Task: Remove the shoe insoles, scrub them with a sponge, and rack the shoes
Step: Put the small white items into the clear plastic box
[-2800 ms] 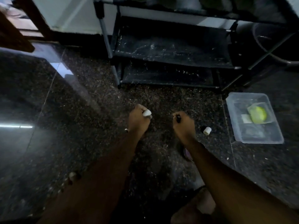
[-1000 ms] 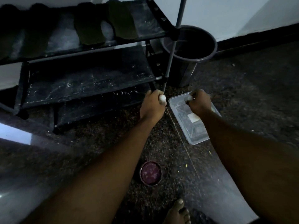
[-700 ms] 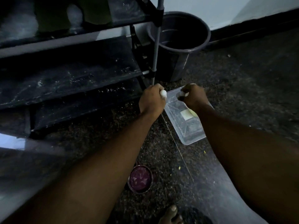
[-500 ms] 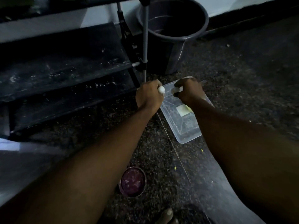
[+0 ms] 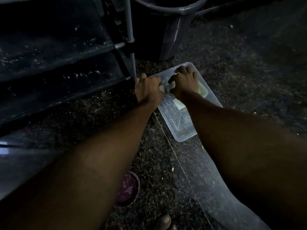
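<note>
Left hand: fingers curled tight around a small white piece, which pokes out on the thumb side.
Right hand: thumb and forefinger pinch a second white piece. The other fingers are bent, with their tips over the tub's far rim.
Where the pieces meet: end to end between the two hands. Whether they touch cannot be told.
Sponge: yellow-green, lying inside the tub on its right side, mostly hidden by the right hand.
Tub: clear plastic, rectangular with rounded corners, sitting askew on the floor. A pale flat block lies inside it beneath the right wrist.
Shoe rack: dark, flat shelves dotted with pale specks, filling the left side. Its grey metal post comes down just beside the left knuckles.
Bucket: dark, round and smooth-walled, standing just behind the tub and next to the post.
Open room: bare floor stretches to the right of the tub, while the rack closes off the left.
Floor: dark speckled stone, glossy, crossed by one thin pale seam.
Bowl: small and round with purple contents, partly under the left forearm.
Toe: at the bottom edge.
</note>
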